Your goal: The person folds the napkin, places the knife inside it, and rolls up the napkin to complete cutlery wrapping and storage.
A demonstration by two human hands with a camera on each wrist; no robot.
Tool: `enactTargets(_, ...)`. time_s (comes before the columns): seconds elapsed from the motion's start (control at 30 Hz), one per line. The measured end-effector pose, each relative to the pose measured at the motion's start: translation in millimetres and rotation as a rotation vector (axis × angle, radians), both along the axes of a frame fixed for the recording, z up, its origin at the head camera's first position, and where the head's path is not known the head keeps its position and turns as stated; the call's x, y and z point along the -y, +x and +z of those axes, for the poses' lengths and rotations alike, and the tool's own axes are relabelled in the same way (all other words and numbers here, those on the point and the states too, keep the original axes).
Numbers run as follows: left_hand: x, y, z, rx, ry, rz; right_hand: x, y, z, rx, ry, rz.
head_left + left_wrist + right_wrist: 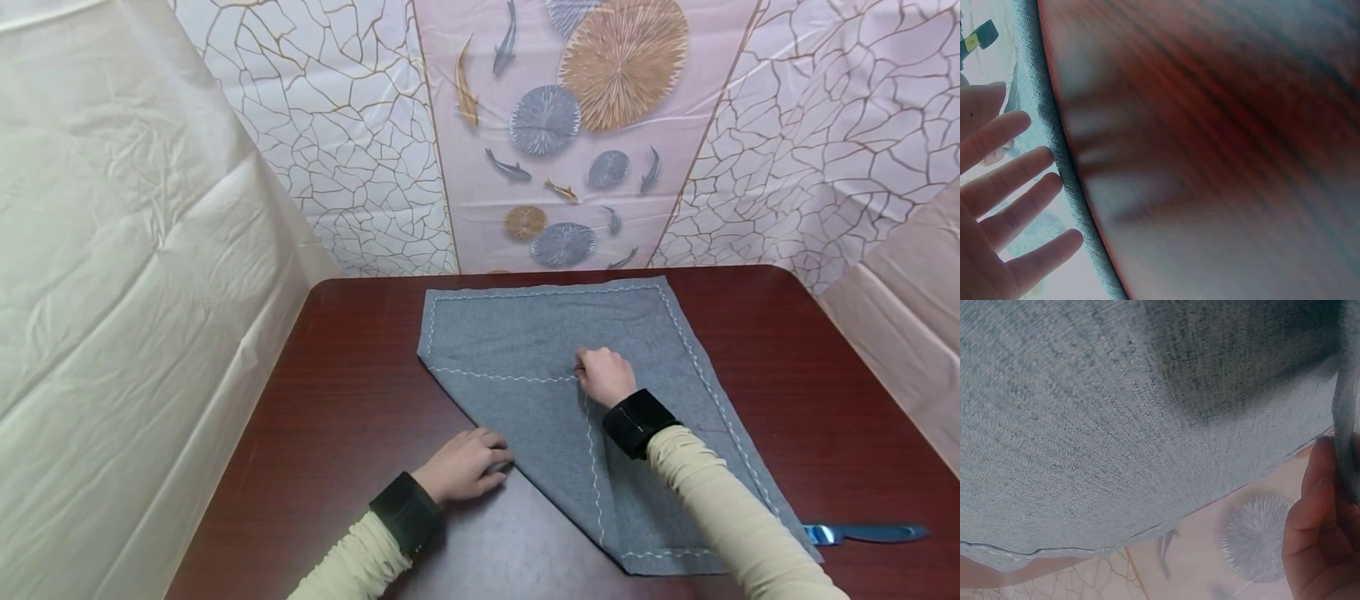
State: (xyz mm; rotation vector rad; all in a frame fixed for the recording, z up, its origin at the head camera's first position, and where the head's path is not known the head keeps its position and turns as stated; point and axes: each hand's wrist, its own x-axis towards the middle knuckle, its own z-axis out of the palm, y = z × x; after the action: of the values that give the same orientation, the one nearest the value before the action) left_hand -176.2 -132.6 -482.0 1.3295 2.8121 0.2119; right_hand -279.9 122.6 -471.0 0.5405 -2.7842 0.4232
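Note:
A grey cloth (pixel 525 333) with white stitching lies on the dark red table (pixel 352 392), one corner folded in over its middle. My right hand (pixel 603 375) is curled at that folded-in corner and pinches the fabric. In the right wrist view the cloth (pixel 1116 425) fills the frame and a finger (pixel 1319 531) lies against its edge. My left hand (pixel 467 463) rests flat, fingers straight, on the diagonal fold at the cloth's left side. The left wrist view shows the spread fingers (pixel 1010 194) beside the cloth edge (pixel 1054 131).
A blue-handled knife (pixel 862 532) lies on the table at the front right, partly under the cloth's edge. Draped sheets enclose the table on the left and right, and a patterned backdrop with fish stands behind it.

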Motion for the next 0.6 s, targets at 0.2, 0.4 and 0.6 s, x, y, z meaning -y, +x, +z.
enactTargets(0.2,-1.4,0.3,0.9,-0.011,-0.009,-0.001,-2.0,-1.1,1.6,0.005,0.002,-0.008)
enactTargets(0.4,-2.2,-0.4,1.6,-0.007,-0.009,-0.007,-4.2,-1.8,3.3,0.003,0.002,-0.008)
enactTargets(0.6,-3.2,-1.7,1.6,-0.005,-0.01,-0.015,-8.0,-3.2,2.1,0.008,0.017,-0.015)
